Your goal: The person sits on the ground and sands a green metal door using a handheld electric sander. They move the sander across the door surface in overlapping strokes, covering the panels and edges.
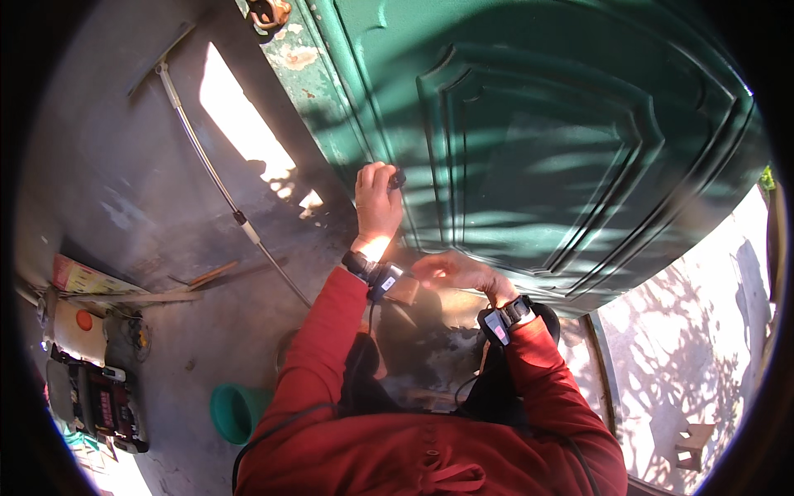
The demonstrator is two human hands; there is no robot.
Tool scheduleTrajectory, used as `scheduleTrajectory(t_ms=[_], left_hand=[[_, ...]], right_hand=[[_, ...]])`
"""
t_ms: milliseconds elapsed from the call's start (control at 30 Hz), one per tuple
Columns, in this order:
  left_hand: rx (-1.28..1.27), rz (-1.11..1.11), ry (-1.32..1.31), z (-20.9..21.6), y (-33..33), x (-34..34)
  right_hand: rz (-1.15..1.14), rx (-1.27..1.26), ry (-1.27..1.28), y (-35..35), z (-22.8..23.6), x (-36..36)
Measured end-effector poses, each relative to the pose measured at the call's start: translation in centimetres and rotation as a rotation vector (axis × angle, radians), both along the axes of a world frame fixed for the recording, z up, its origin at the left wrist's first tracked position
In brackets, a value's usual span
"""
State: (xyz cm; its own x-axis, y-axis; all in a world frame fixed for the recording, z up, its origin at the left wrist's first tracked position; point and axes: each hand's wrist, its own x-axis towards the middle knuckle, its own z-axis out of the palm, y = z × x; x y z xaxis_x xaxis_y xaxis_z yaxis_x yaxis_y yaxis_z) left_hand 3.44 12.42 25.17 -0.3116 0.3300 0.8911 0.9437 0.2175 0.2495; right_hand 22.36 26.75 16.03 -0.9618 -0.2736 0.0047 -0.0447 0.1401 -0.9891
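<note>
A large green panelled metal door point(538, 157) stands before me, its paint worn along the left edge. My left hand point(379, 202) is closed round a black door handle point(397, 178) near that edge; the fingers cover most of it. Lower and to the right, my right hand point(459, 271) is held close to the door's bottom part, fingers bent and drawn together, slightly blurred. Whether something small is between them is hidden. An orange-brown block-like piece point(403, 289) shows just left of its fingertips, below my left wrist; I cannot tell if the hand touches it.
A long-handled squeegee point(198, 145) leans at the left. A green bucket point(236, 412) stands on the floor lower left, with a dark machine point(99, 397) beyond it. Sunlit paving point(678, 347) lies past the door at right, with a small block point(693, 445) on it.
</note>
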Motion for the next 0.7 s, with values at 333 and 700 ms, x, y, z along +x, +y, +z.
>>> scheduleTrajectory(t_ms=[333,700], left_hand=[[0.323,-0.078,0.187,10.0,3.5,-2.0],[0.122,-0.077,0.168,3.5,2.8,0.5]], right_hand=[[-0.052,0.100,0.033,0.5,-1.4,-0.6],[-0.058,0.169,0.035,0.5,-1.9,-0.5]])
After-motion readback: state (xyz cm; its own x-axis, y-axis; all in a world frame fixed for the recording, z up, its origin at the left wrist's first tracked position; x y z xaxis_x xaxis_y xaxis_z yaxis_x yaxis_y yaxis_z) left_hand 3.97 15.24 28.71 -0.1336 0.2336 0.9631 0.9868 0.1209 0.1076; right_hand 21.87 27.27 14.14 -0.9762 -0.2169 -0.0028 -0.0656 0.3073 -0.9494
